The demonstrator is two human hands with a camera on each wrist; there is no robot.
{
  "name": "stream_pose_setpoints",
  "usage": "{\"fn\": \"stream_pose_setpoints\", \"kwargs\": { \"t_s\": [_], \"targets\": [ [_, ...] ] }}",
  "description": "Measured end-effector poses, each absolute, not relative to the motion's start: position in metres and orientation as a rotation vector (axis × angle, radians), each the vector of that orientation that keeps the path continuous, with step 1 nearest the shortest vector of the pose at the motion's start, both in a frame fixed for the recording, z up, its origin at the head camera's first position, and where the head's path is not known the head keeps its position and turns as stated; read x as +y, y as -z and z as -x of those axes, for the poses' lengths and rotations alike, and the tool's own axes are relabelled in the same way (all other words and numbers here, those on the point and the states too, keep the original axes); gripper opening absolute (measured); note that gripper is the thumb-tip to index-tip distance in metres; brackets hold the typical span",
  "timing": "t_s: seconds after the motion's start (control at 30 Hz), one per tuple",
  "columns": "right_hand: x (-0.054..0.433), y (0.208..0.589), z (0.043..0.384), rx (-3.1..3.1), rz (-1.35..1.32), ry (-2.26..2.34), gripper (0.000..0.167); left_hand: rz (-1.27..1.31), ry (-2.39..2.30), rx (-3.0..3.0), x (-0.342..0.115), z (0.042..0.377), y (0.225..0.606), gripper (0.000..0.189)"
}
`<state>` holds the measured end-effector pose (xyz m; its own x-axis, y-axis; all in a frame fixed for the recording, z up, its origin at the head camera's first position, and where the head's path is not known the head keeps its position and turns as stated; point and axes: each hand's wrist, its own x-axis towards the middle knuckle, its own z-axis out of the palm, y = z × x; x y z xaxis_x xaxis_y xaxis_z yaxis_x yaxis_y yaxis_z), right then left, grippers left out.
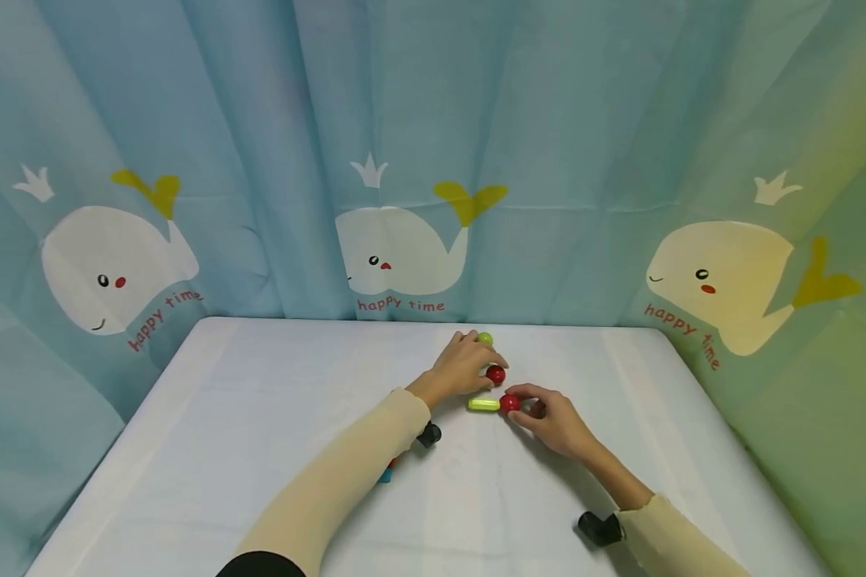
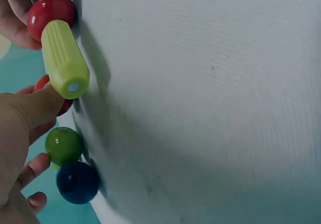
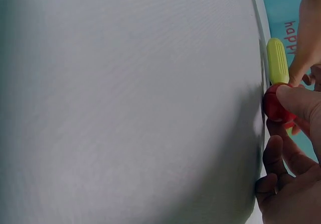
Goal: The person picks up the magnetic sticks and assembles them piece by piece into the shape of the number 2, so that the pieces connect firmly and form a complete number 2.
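Note:
My right hand (image 1: 552,421) pinches a red ball (image 1: 509,403) between thumb and fingers. A ribbed yellow-green rod (image 1: 483,405) joins that ball and points left; its near end shows in the left wrist view. Just beyond, my left hand (image 1: 464,367) holds a second red ball (image 1: 495,374) with thumb and fingertips. In the left wrist view this ball is partly hidden by the thumb and the rod. A green ball (image 2: 64,146) and a dark blue ball (image 2: 77,182) lie close together by the left hand's other fingers. In the head view the left hand covers the blue one.
A small blue and red piece (image 1: 386,476) lies mostly hidden behind the left sleeve on the white table (image 1: 260,417). Black wrist cameras (image 1: 600,529) sit on both forearms. A blue-green curtain (image 1: 570,160) with whale prints hangs behind the table's far edge.

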<state>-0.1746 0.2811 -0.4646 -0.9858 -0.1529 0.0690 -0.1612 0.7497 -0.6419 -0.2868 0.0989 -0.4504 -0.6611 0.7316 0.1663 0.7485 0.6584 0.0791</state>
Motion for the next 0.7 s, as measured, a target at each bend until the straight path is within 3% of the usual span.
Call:
{"fn": "stream_pose_setpoints", "kwargs": {
  "t_s": [0.7],
  "targets": [
    [0.282, 0.466, 0.174, -2.891, -0.287, -1.096, 0.031, 1.188, 0.360, -2.662, 0.090, 0.276, 0.433, 0.032]
  ]
}}
